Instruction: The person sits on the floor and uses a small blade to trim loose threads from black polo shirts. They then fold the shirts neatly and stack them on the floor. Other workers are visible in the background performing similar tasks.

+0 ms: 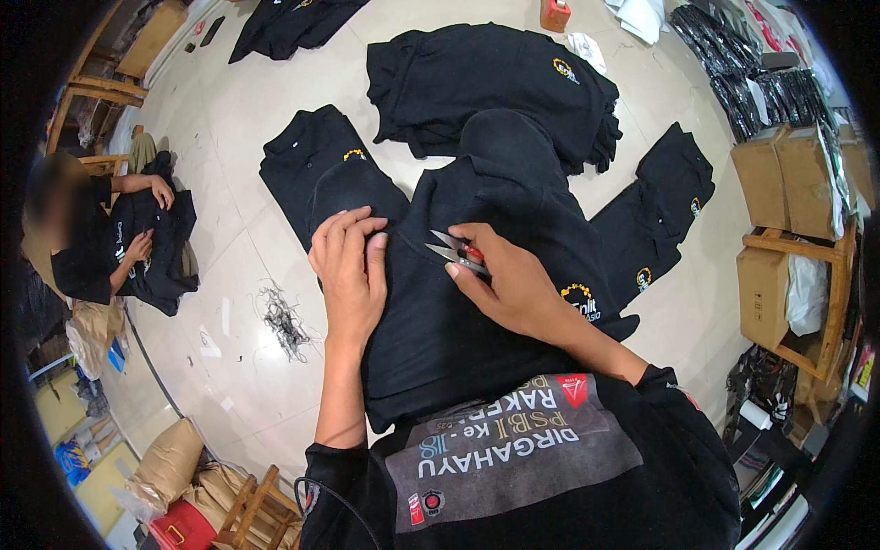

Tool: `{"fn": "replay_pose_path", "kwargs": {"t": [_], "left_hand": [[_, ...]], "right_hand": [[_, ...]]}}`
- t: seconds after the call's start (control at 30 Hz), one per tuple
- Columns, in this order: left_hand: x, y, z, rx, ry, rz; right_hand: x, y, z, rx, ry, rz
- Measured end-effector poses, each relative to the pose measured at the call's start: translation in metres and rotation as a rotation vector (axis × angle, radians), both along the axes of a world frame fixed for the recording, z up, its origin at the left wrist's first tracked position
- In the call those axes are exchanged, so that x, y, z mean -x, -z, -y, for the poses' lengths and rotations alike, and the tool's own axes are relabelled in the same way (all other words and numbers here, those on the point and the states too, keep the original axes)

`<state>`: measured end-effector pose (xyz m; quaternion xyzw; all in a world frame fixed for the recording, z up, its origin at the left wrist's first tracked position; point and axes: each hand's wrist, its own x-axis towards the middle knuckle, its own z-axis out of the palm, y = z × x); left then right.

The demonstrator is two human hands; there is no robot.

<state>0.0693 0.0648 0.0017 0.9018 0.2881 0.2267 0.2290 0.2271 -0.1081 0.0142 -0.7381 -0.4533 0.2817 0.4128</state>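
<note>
A black shirt (474,330) with a small yellow-and-white emblem lies spread over my lap and knees. My left hand (350,265) grips its cloth near my knee, fingers curled over the fabric and thumb opposite. In my right hand (505,278) is a pair of thread snips (450,249) with a red part at the handle. Their two pointed blades are parted and point left, just above the shirt. The palm of the right hand hides most of the snips' handle.
A pile of black shirts (467,86) lies ahead, with folded polo shirts (299,148) left and more folded shirts (660,199) right. Thread scraps (285,326) litter the tiled floor. At left a seated person (82,234) handles a black garment (155,240). Cardboard boxes (763,295) stand right.
</note>
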Motion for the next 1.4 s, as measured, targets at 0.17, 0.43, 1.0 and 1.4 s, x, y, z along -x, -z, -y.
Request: {"fn": "replay_pose_path", "kwargs": {"t": [0.17, 0.43, 1.0, 1.4], "left_hand": [[0.009, -0.001, 0.000, -0.006, 0.108, -0.037], [0.005, 0.001, 0.001, -0.113, 0.125, -0.041], [0.007, 0.003, 0.001, -0.080, 0.159, -0.066], [0.002, 0.003, 0.003, -0.086, 0.176, -0.091]], "right_hand": [[0.007, 0.007, -0.003, 0.046, -0.029, 0.105], [0.010, 0.014, -0.007, 0.032, -0.027, 0.145], [0.014, 0.017, -0.012, -0.052, -0.049, 0.120], [0.014, 0.025, -0.014, -0.089, -0.020, 0.171]]}}
